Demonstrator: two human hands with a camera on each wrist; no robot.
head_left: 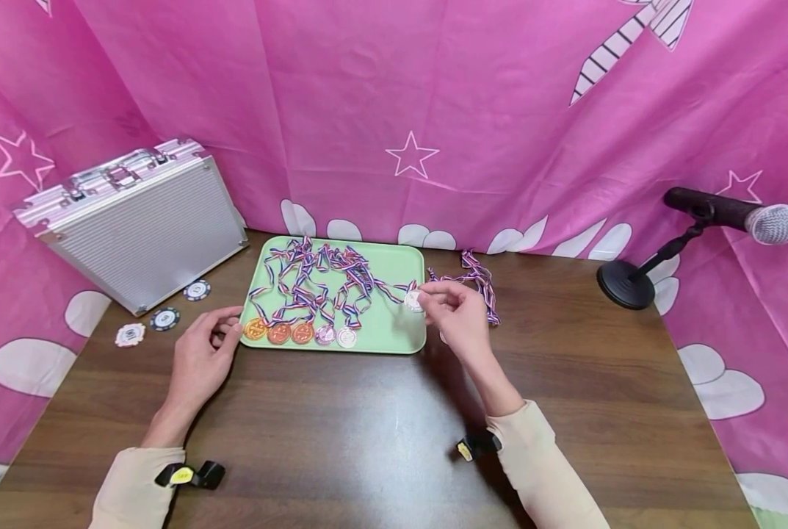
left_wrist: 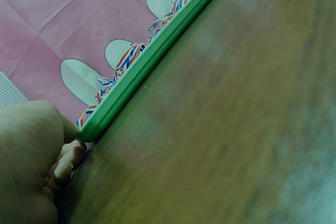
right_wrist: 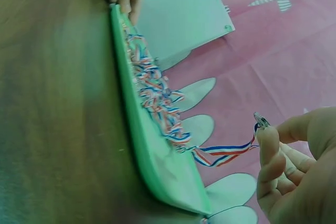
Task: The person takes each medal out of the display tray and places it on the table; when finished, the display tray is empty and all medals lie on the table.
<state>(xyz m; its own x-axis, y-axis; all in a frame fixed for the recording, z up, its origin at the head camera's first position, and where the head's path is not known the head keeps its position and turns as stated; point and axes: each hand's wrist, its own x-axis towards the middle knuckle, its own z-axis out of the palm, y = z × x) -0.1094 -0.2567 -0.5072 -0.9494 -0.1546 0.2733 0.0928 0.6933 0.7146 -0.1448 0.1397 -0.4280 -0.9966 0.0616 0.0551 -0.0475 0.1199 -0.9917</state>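
Head view. Landmark: green tray, a shallow rectangle with rounded corners and raised rim; long axis runs left to right. Right hand pinches a silver medal between thumb and fingers, over the tray's right end. Medal: round, pale, shiny; markings too small to read. Its face is turned to the camera; its striped ribbon, red, white and blue, runs leftward to the tangle on the tray. Left hand grips the tray's near left corner. Along the tray's near edge, a row of medals: gold, two copper-toned, one pinkish, one silver, their ribbons trailing toward the tray's far side. More ribbons lie right of the tray; metal case and poker chips left of it; microphone well to its right.

Left wrist view. Thumb side of the left hand meets the tray corner, other fingers curled below; tray edge slants up and right from there.

Right wrist view. Silver medal seen nearly edge-on, a tilted sliver raised clear of the tray, tip above the pinching fingers; ribbon sags between it and the tray.
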